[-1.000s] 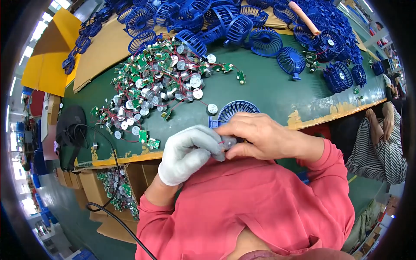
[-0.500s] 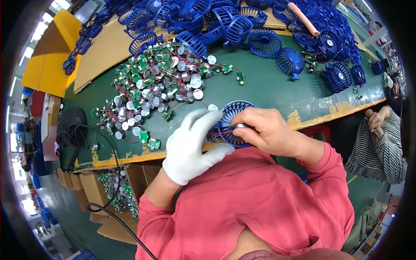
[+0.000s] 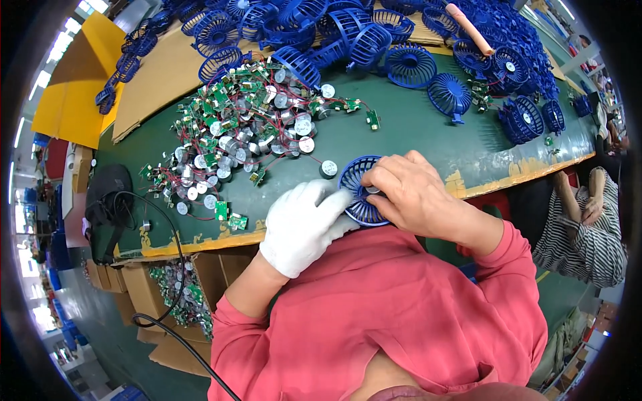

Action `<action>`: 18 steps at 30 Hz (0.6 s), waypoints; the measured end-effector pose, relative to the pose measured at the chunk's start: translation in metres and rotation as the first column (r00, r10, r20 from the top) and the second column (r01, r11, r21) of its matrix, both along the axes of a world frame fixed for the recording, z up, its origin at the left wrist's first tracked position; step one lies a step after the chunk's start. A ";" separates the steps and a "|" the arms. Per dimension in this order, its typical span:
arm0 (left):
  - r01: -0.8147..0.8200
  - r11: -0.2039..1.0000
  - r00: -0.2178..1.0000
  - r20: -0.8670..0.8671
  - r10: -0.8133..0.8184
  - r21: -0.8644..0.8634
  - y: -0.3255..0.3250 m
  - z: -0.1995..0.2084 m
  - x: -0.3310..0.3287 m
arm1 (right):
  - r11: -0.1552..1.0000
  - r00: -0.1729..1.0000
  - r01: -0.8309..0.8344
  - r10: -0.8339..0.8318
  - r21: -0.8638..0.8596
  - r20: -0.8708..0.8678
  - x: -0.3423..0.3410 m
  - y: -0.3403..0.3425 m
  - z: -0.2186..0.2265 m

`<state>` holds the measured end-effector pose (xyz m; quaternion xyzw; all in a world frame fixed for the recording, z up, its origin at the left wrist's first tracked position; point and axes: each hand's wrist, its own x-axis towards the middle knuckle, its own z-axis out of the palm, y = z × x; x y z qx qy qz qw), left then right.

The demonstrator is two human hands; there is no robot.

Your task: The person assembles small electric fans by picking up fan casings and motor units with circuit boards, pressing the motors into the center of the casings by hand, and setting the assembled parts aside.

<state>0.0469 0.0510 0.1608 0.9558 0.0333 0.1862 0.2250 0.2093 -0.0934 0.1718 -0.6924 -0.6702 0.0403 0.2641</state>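
Observation:
A round blue plastic fan guard (image 3: 354, 175) lies hollow side up at the table's front edge, close to my body. My right hand (image 3: 418, 195), bare, reaches over its right side; thumb and fingers pinch a small silver motor (image 3: 372, 190) at the guard's centre. My left hand (image 3: 299, 226), in a white glove, is closed at the guard's left rim, fingertips and thumb drawn together on it. The glove hides the guard's lower left part and any wire or board there. Just beyond the guard lies a loose round motor (image 3: 328, 168).
A heap of wired motors and green circuit boards (image 3: 247, 127) covers the table's left middle. Blue fan guards (image 3: 314, 33) pile up along the back. A black bag (image 3: 110, 200) sits left by a black cable (image 3: 179, 260). Another person's hands (image 3: 591, 208) show at right.
My right hand has lowered the motor into the guard's middle. My left hand has moved right and its fingers have closed in at the rim. The other person's hands have moved down.

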 end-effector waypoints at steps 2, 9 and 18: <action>-0.007 1.000 1.000 0.001 0.007 0.025 0.001 -0.001 0.001 | 0.999 0.999 0.014 -0.013 -0.029 0.036 0.000 0.000 0.003; -0.021 0.999 1.000 0.003 0.021 0.029 0.001 0.000 0.001 | 0.996 0.998 -0.002 0.007 -0.089 0.060 0.004 0.001 0.004; -0.016 0.997 1.000 -0.005 0.016 0.076 0.001 -0.003 -0.002 | 0.956 0.966 -0.129 0.181 -0.262 0.186 0.014 0.021 0.014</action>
